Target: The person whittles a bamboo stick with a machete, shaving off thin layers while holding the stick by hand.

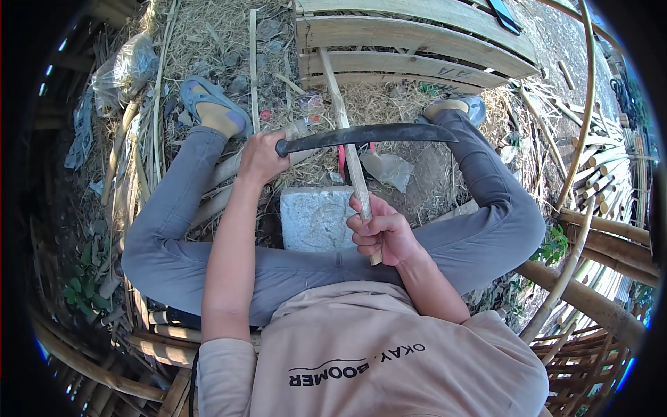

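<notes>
Two long axes cross beyond the block (313,215), the landmark for all places given here. The stick (355,167) runs lengthwise away from the body: its near end lies just right of the block, and from there it slants forward and slightly leftward, its far part overlapping the slats of the crate (410,33) well beyond the block. The knife (389,133) runs crosswise, its handle beyond the block's left side and its tip out past the block's right side, overlapping the right leg (484,167) in this view. The left hand (262,158), beyond the block's far left corner, has its fingers closed round the knife's handle. The right hand (382,228), beside the block's right edge, has its fingers wrapped about the near part of the stick. From the right fingers the free length of the stick points forward, past the block; from the left fingers the stick lies to the right. The blade passes over the stick as seen from above, nearly at right angles, beyond the block's far right corner; whether it bears on the wood, and which edge is sharp, cannot be told. The crossing falls between the hands, neither being clearly the nearer, and a plastic bag (390,171) lies beyond the block on its right
</notes>
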The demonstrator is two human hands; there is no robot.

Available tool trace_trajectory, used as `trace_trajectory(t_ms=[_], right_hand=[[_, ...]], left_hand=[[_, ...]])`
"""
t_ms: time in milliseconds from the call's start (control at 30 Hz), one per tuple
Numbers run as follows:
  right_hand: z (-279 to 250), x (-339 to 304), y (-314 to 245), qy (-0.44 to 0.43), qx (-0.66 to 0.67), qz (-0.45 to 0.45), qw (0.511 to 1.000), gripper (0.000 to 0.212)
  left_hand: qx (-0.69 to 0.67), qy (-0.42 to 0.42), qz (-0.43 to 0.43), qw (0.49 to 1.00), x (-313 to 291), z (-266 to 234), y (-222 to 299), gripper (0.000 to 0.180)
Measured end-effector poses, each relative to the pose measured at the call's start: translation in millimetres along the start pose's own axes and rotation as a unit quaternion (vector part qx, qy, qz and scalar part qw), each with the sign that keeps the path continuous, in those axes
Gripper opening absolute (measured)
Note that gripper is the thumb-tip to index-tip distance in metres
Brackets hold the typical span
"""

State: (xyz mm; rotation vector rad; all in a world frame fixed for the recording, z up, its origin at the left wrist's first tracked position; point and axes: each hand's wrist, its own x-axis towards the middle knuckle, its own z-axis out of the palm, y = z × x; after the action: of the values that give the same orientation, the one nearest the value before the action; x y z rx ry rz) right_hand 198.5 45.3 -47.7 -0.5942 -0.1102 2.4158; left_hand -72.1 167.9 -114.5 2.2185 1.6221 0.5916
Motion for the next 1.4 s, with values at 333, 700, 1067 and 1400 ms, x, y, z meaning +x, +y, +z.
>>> trace_trajectory(t_ms=[333, 700, 1067, 1400], right_hand=[[3, 3, 2, 0.029, -0.005, 0.003, 1.0, 0.036], [1, 3, 2, 0.03, -0.002, -0.005, 1.0, 0.035], [0, 5, 0, 0.044, -0.044, -0.018, 0.998, 0.038], [1, 5, 0, 0.057, -0.038, -0.024, 0.997, 0.039]], left_hand=[[0.01, 0.014, 0.013, 1.0, 0, -2, -7, 0.009], [-0.008, -0.002, 0.03, 1.0, -7, 2, -6, 0.012], [0.016, -0.006, -0.015, 1.0, -9, 11, -4, 0.019], [0.035, 0.022, -0.001, 0.999, -4, 12, -6, 0.021]])
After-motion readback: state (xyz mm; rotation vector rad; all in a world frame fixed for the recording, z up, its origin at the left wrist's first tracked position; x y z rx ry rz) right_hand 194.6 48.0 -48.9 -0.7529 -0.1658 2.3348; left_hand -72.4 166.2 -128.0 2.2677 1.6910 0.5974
